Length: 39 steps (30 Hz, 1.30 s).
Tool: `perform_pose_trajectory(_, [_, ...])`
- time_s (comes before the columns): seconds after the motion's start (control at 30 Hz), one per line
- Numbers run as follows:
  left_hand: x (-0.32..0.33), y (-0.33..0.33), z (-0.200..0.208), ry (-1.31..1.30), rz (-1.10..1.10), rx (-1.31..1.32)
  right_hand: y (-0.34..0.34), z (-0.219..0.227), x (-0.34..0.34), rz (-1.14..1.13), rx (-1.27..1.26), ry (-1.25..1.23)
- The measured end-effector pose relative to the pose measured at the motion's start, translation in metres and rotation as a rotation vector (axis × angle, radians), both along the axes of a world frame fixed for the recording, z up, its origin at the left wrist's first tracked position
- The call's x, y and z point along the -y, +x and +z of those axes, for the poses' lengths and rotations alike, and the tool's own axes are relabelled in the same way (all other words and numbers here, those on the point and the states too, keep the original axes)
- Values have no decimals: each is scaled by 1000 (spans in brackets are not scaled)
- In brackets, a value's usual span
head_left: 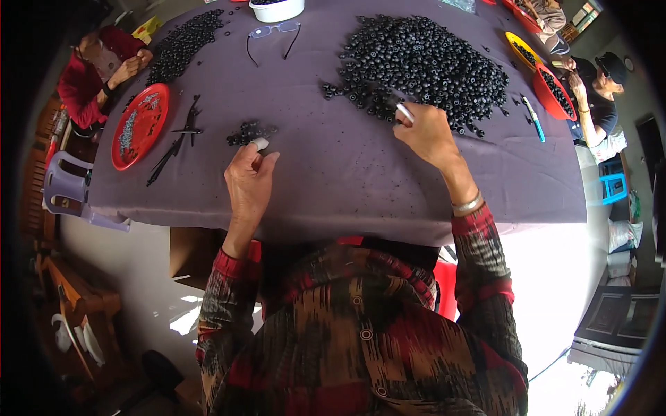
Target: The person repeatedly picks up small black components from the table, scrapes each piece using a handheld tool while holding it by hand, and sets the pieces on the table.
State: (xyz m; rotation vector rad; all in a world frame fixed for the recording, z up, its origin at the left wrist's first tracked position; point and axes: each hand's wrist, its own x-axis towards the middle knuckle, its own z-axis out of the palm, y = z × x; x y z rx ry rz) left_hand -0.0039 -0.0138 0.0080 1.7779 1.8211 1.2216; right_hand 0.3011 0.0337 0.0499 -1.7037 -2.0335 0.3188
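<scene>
On the purple-grey tablecloth [326,187], my left hand [248,182] reaches to a small cluster of black ring-shaped pieces [243,132], some blurred. Its thumb stands apart from the index finger, whose tip has a white wrap [261,143]; nothing shows between them. Farther right, my right hand [427,135] is closed at the near edge of a big heap of similar black pieces [430,62]. A short white stick-like shape [405,114] shows at its fingertips; whether it is a finger wrap or a held tool, I cannot tell.
Left lie black strips [182,132] and a red plate [161,114] of small pale bits. Eyeglasses [275,29] and a white tub [277,10] are farther back. A white-and-blue pen-like tool [534,119] lies right, near red [555,104] and yellow bowls [517,41]. Other people sit around.
</scene>
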Motion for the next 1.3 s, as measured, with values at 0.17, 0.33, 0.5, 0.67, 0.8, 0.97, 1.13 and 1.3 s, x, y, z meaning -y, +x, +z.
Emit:
perform_pose_trajectory(0.17, [28,30,23,-132,-280,649,-38,27,54,247,-762,-145])
perform_pose_trajectory(0.33, [52,64,35,-494,-689,1241,-59,27,83,388,-923,-118])
perform_pose_trajectory(0.5, [57,66,25,-477,-736,1373,-63,13,84,519,-794,111])
perform_pose_trajectory(0.67, [56,69,18,-484,-717,1453,-62,12,88,507,-755,30])
perform_pose_trajectory(0.8, [51,65,24,-458,-844,1338,-61,13,88,525,-766,29])
perform_pose_trajectory(0.97, [52,67,22,-507,-876,1379,-60,14,91,529,-862,-90])
perform_pose_trajectory(1.13, [54,65,17,-509,-816,1379,-61,15,93,506,-732,-14])
perform_pose_trajectory(1.3, [49,65,14,-581,-936,1438,-56,12,91,544,-874,-160])
